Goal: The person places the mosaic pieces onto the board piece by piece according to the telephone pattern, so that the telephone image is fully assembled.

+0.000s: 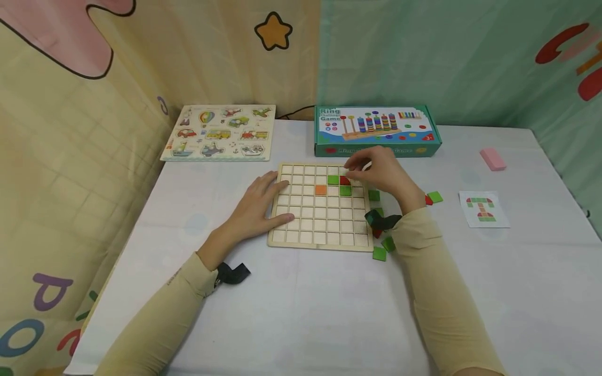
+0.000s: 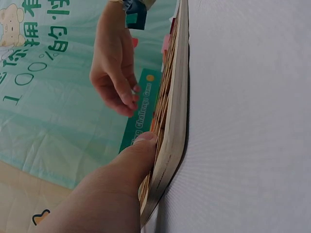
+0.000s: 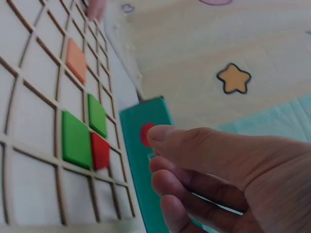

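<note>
A square wooden grid board (image 1: 320, 244) lies on the white table. Set in its cells are an orange tile (image 1: 321, 190), a green tile (image 1: 333, 179), another green tile (image 1: 345, 191) and a red tile (image 1: 345, 180). My left hand (image 1: 257, 204) rests on the board's left side with fingers spread, its thumb (image 2: 138, 150) lying over the edge. Just above the red tile is my right hand (image 1: 380, 169). In the right wrist view its fingers (image 3: 167, 182) are loosely bent, the thumb near the index finger, and nothing shows between them.
Loose green tiles (image 1: 379, 254) and red ones lie right of the board, partly under my right forearm. A pattern card (image 1: 484, 209) and a pink block (image 1: 493, 159) sit farther right. Behind the board are a ring game box (image 1: 376, 151) and a vehicle picture board (image 1: 219, 133).
</note>
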The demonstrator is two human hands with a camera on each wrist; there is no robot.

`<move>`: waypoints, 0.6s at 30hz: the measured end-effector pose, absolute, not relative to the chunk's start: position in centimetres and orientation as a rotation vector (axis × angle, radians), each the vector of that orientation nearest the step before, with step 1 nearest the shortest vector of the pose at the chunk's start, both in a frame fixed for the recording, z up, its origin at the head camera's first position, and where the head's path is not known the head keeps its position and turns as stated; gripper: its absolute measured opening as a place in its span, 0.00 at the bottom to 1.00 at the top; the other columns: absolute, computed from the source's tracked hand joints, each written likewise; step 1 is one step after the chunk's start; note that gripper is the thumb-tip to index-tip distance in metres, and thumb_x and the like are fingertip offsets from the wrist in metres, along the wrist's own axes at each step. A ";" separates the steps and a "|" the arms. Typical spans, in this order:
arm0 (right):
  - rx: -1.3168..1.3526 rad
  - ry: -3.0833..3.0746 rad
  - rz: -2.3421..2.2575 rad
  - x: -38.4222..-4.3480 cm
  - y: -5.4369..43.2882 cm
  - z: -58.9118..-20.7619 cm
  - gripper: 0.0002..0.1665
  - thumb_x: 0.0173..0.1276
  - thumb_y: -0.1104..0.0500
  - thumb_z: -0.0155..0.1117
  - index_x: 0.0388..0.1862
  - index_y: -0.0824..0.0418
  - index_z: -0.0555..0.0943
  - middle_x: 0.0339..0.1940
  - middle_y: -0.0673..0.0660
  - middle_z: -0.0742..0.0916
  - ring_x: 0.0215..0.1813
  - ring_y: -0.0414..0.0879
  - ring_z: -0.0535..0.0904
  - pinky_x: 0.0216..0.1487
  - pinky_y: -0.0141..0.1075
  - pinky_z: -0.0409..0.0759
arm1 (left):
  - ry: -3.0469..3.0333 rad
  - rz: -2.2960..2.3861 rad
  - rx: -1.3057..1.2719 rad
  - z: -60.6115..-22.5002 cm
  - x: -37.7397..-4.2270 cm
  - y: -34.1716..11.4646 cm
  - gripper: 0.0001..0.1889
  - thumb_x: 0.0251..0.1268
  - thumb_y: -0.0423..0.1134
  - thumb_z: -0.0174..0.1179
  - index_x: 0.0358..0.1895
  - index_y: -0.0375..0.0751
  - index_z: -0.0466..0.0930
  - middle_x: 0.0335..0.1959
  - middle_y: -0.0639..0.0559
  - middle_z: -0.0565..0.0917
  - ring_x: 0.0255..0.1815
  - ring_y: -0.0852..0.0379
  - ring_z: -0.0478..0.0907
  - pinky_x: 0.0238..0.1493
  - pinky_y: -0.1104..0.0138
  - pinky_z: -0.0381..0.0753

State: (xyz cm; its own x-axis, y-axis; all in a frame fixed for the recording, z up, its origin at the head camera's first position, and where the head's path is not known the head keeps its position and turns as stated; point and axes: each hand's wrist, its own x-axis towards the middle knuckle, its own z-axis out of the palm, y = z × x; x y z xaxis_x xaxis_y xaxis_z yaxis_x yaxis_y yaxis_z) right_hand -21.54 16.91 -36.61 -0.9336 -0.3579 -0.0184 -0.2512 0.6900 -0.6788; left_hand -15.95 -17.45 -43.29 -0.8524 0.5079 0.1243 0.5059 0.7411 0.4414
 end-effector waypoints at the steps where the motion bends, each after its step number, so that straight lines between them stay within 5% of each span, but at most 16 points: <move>1: -0.452 2.756 -1.064 -21.5 17.6 -36.3 0.13 0.72 0.57 0.74 0.52 0.61 0.89 0.45 0.60 0.90 0.50 0.54 0.84 0.51 0.46 0.80 | 2.927 0.742 0.853 -43.3 -15.9 -17.5 0.45 0.66 0.62 0.68 0.80 0.42 0.65 0.85 0.37 0.56 0.87 0.39 0.49 0.88 0.46 0.42; 10: -0.188 2.719 -0.891 -21.4 23.9 -36.0 0.19 0.73 0.52 0.73 0.55 0.63 0.88 0.50 0.62 0.90 0.50 0.56 0.80 0.51 0.45 0.80 | 2.925 0.732 0.843 -43.4 -15.8 -17.6 0.45 0.66 0.63 0.67 0.80 0.42 0.65 0.85 0.37 0.55 0.87 0.39 0.48 0.88 0.46 0.43; 18: -0.072 2.558 -0.785 -20.8 26.4 -35.8 0.28 0.66 0.42 0.79 0.53 0.62 0.87 0.40 0.55 0.92 0.47 0.53 0.82 0.46 0.42 0.80 | 2.934 0.719 0.843 -43.1 -15.9 -17.5 0.45 0.67 0.63 0.67 0.80 0.43 0.65 0.85 0.38 0.55 0.87 0.40 0.48 0.88 0.47 0.43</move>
State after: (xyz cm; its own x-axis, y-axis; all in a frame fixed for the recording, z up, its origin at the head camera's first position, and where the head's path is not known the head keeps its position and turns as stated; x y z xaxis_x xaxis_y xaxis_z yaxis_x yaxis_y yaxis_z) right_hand -20.77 26.36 -35.79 -0.8925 -0.1804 -0.4135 0.0827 0.8356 -0.5432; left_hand -15.89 -17.51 -43.10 -0.8555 0.5041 0.1184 0.5017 0.7504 0.4303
